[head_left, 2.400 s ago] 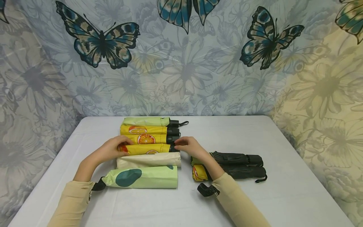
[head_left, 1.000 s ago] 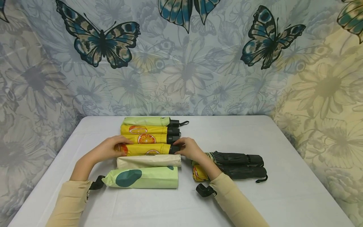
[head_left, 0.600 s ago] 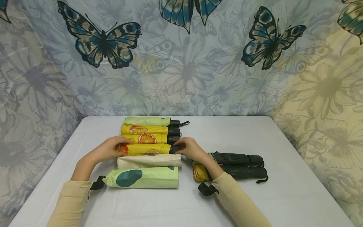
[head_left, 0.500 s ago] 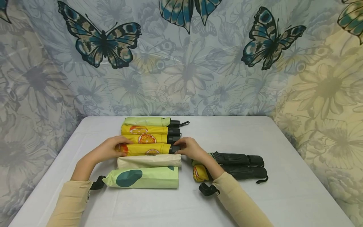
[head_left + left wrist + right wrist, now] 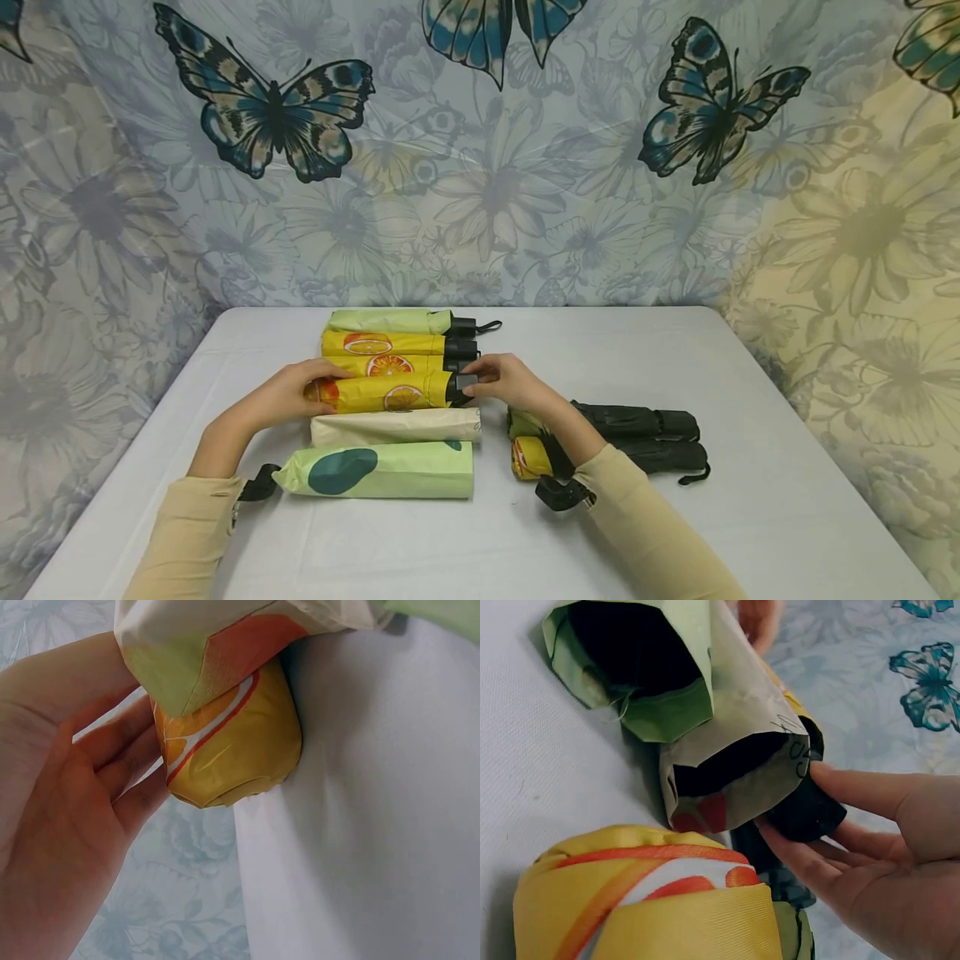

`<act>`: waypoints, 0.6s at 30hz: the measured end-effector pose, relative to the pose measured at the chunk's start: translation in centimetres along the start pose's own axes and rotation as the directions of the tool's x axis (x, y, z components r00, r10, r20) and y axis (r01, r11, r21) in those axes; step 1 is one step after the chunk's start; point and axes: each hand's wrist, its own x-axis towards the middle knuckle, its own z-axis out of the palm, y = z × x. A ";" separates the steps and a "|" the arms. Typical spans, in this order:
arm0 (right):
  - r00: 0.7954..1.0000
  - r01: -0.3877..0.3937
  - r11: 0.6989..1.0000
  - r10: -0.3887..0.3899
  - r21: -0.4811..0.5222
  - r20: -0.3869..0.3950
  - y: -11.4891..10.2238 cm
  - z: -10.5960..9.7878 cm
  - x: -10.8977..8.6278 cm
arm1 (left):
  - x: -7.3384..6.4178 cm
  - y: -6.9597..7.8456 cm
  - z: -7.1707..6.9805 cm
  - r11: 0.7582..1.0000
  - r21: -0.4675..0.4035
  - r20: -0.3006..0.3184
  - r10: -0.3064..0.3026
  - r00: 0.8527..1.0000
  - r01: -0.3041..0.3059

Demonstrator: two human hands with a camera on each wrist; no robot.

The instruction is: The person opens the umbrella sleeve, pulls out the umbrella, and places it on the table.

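Observation:
A yellow folded umbrella [image 5: 375,393] with orange-slice prints lies across the row, its black handle [image 5: 461,390] at the right. My left hand [image 5: 296,392] grips its left end, thumb on the near side and fingers on the far side. At the other end my right hand [image 5: 517,385] pinches the handle between thumb and fingers. Close in front lie a cream umbrella sleeve [image 5: 393,426] and a light green sleeve [image 5: 420,471] with a dark oval. In the right wrist view, the cream sleeve [image 5: 739,799] and green sleeve [image 5: 667,716] show hollow openings.
Behind the held umbrella lie two more yellow umbrellas [image 5: 401,344] and a light green one [image 5: 386,321]. Two black folded bundles [image 5: 633,422] with green and yellow ends lie right, beneath my right forearm. The white table [image 5: 360,550] meets a butterfly-print cloth backdrop [image 5: 487,208].
My right hand has closed on the handle, then risen slightly, tilting the yellow umbrella's right end up and partly covering the umbrella behind. My left hand has barely moved.

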 end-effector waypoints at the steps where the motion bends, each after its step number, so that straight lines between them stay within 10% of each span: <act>1: 1.000 -0.008 1.000 0.008 0.006 -0.004 0.0 0.0 0.0 | 0.0 0.0 0.0 1.000 0.000 0.000 0.002 1.000 -0.002; 18: 0.994 -0.093 0.982 0.101 0.164 -0.041 1.5 -0.9 -1.5 | -0.1 -0.3 0.1 1.000 0.017 0.003 0.000 1.000 -0.001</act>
